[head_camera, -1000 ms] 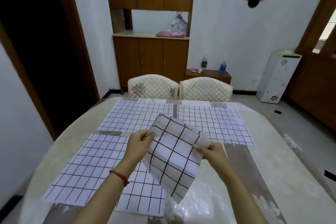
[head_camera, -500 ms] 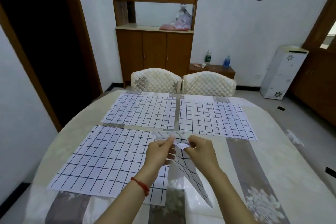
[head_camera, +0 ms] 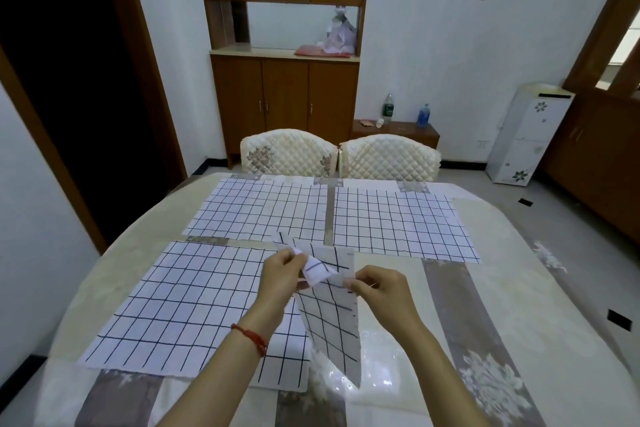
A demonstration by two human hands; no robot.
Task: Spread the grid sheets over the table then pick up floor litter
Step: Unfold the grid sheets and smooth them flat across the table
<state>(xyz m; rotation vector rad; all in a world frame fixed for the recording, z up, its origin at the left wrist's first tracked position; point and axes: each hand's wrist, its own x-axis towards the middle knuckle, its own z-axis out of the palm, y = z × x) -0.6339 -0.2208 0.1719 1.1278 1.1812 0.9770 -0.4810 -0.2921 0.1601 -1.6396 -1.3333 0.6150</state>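
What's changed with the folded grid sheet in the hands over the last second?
The folded black-lined white grid sheet, earlier held spread facing the camera, now hangs edge-on; both hands have closed in, left hand and right hand pinching its top corner. Three flat grid sheets stayed put.

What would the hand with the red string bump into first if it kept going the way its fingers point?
The left hand points toward the right hand, so it would probably meet the folded grid sheet they both pinch, then that hand. Depth is hard to judge.
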